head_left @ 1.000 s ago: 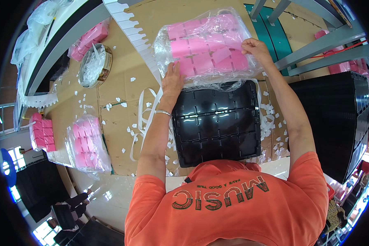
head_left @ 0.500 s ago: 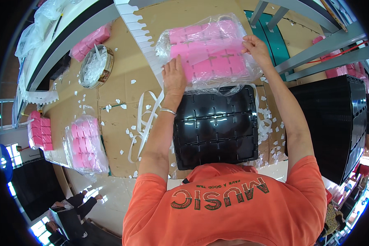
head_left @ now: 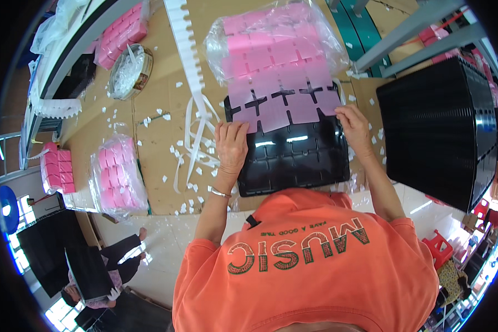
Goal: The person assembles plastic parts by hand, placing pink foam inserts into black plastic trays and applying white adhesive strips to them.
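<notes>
At centre of the head view, a thin pink slotted plastic sheet (head_left: 269,98) extends over the far part of a glossy black rectangular plastic tray (head_left: 293,166). Right hand (head_left: 354,130) pinches its near-right corner; left hand (head_left: 232,146) meets near-left corner, pinch unconfirmed.

The tray (head_left: 293,166) is glossy plastic, the pink sheet (head_left: 274,113) smooth and translucent, the cardboard (head_left: 171,99) matt.
</notes>
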Tool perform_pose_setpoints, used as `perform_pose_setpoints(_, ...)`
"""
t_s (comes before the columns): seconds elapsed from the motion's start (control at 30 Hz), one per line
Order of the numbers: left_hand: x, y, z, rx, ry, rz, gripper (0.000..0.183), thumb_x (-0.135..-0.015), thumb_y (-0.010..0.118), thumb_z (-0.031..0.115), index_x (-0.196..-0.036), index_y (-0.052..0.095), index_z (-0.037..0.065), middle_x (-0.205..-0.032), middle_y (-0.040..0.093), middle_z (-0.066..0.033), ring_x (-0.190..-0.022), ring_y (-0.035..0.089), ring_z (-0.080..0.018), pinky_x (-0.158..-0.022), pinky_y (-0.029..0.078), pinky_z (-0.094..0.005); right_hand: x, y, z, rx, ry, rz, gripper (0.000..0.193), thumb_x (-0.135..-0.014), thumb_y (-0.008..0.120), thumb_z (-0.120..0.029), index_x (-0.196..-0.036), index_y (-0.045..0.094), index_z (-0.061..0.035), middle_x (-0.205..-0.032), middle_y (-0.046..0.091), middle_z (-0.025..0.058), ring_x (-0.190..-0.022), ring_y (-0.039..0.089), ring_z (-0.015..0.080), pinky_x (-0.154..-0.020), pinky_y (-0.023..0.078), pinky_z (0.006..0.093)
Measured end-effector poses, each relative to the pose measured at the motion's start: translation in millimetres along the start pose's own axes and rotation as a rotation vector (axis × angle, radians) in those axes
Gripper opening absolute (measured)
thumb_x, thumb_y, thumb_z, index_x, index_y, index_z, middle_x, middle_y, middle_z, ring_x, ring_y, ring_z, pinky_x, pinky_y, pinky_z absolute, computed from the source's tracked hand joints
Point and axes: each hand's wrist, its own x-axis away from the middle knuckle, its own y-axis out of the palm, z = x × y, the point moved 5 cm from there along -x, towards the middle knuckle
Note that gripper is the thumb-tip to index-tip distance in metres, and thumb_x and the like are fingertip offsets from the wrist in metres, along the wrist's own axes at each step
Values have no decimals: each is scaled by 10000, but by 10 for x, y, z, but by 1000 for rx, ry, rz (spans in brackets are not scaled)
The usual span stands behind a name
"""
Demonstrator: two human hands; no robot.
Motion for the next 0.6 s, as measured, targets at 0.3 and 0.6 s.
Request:
perform_pose_setpoints(0.3,861,-270,363,-2,-47,-84,218,-722,604,6,-930,623,68,-927,554,-58,-890,539,-236,-916,401,-470,1055,21,-226,109,-44,-115,192,-778,560,55,-941,571,-46,-908,577,109,-848,603,304,-731,506,359)
perform_pose_setpoints(0.6,1301,-305,555,0,-24,-156,210,-724,604,31,-924,631,89,-914,555,-48,-878,538,-230,-918,396,-466,1526,68,-103,216,-111,-84,188,-763,557,49,-924,575,-46,-887,570,105,-826,599,300,-704,505,371)
